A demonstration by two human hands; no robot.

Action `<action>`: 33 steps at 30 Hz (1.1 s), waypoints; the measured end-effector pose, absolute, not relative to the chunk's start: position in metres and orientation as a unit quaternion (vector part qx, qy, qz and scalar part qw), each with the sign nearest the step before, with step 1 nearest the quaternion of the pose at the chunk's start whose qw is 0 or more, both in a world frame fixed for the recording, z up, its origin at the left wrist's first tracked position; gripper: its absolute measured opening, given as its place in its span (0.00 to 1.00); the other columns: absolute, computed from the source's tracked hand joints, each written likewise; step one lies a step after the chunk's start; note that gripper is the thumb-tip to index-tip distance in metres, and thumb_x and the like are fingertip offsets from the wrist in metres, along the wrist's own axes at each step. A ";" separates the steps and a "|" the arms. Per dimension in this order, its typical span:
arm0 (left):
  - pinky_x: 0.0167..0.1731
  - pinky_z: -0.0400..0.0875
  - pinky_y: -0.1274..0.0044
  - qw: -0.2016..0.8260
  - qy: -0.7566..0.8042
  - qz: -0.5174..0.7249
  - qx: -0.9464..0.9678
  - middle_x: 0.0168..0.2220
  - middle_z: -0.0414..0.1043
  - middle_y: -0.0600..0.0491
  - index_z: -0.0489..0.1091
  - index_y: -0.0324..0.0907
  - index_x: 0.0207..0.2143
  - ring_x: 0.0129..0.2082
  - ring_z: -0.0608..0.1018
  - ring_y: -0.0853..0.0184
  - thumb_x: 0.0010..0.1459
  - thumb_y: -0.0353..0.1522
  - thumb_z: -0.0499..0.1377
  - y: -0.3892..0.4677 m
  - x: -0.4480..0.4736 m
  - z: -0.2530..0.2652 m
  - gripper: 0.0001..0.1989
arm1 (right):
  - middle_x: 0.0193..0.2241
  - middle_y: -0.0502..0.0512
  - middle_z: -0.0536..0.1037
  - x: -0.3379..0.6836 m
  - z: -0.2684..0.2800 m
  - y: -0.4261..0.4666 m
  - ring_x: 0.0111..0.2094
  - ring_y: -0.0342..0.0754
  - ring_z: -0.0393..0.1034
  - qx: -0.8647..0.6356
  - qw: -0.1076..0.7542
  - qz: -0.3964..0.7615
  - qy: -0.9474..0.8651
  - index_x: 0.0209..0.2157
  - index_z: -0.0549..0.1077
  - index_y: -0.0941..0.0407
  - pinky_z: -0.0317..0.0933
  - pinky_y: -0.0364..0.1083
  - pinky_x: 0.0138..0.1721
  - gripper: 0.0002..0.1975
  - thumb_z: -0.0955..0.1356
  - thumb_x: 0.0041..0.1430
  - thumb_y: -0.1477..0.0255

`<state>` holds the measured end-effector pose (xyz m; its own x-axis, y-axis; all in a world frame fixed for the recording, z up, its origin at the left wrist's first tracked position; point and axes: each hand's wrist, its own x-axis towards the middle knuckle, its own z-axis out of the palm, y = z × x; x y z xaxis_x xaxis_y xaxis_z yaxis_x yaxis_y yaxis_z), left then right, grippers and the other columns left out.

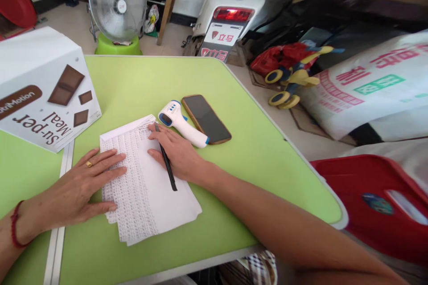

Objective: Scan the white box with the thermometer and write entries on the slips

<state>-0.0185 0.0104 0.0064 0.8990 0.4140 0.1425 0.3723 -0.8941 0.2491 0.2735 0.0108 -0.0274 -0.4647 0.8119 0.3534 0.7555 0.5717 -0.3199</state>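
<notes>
A stack of paper sheets (167,205) lies on the green table, its left half covered with dense rows of handwriting. My right hand (179,153) is closed round a black pen (168,167), whose tip meets the paper near the top of the sheet. My left hand (88,182) rests flat with fingers spread on the left edge of the stack; it wears a ring and a red bracelet. Just beyond my right hand lie a white and blue infrared thermometer (189,131) and a dark-screened phone (209,120) in a brown case.
A white box (36,98) with chocolate pictures stands at the table's left. Behind the green table (133,80) are a fan (117,4) on a green stool and a white scooter (230,13). To the right are a toy tricycle (290,80), a white sack (377,80) and a red chair (361,187).
</notes>
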 end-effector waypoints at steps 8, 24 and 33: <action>0.66 0.50 0.58 0.105 0.201 0.094 0.969 0.66 0.56 0.46 0.55 0.45 0.65 0.67 0.59 0.57 0.66 0.46 0.53 0.010 -0.019 0.005 0.29 | 0.56 0.72 0.72 0.271 -0.031 0.011 0.62 0.61 0.62 -0.473 0.255 0.036 -0.842 0.47 0.68 0.60 0.62 0.65 0.59 0.15 0.59 0.68 0.65; 0.66 0.51 0.58 0.095 0.196 0.089 0.972 0.66 0.56 0.45 0.54 0.44 0.65 0.67 0.58 0.56 0.66 0.47 0.53 0.010 -0.017 0.008 0.30 | 0.58 0.69 0.71 0.248 -0.018 -0.022 0.64 0.54 0.59 -0.285 0.220 0.041 -0.932 0.48 0.70 0.59 0.59 0.59 0.62 0.16 0.60 0.69 0.63; 0.66 0.49 0.59 0.106 0.204 0.089 0.969 0.67 0.55 0.47 0.54 0.46 0.66 0.67 0.59 0.56 0.66 0.46 0.54 0.009 -0.018 0.007 0.30 | 0.58 0.68 0.70 0.266 -0.024 0.001 0.63 0.56 0.60 -0.388 0.221 0.068 -0.892 0.46 0.69 0.58 0.63 0.61 0.60 0.14 0.59 0.70 0.64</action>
